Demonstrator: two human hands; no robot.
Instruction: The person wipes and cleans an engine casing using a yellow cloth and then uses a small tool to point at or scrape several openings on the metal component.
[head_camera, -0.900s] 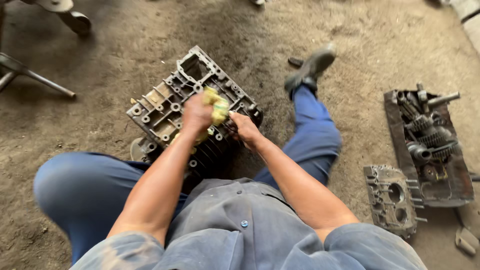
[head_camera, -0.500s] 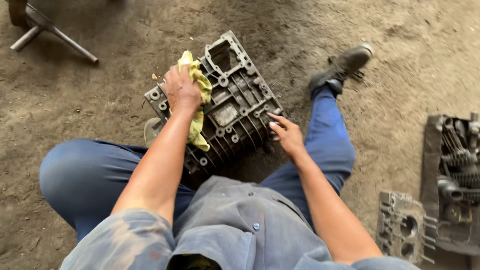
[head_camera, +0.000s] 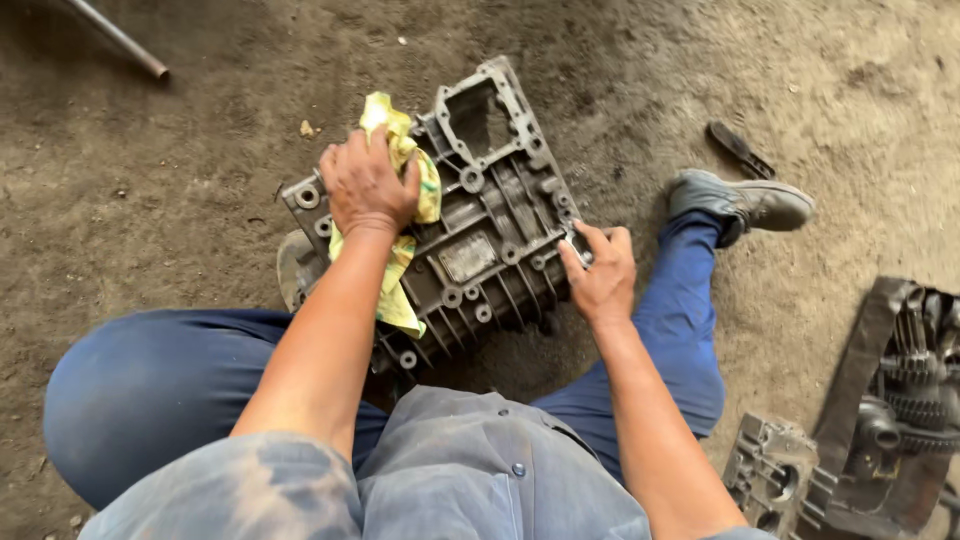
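Head view: engine casing (head_camera: 480, 215) slants toward upper right

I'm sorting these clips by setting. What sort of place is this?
Probably a rough repair workshop with a dirt floor. A metal engine casing lies on the ground under a yellow rag, and a tray of gears sits nearby.

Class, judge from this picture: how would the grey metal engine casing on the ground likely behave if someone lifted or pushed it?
The engine casing looks like thick ribbed cast metal, so probably stiff and heavy. Its grimy surface may feel slippery. Lying broad on the dirt floor, it seems unlikely to roll.
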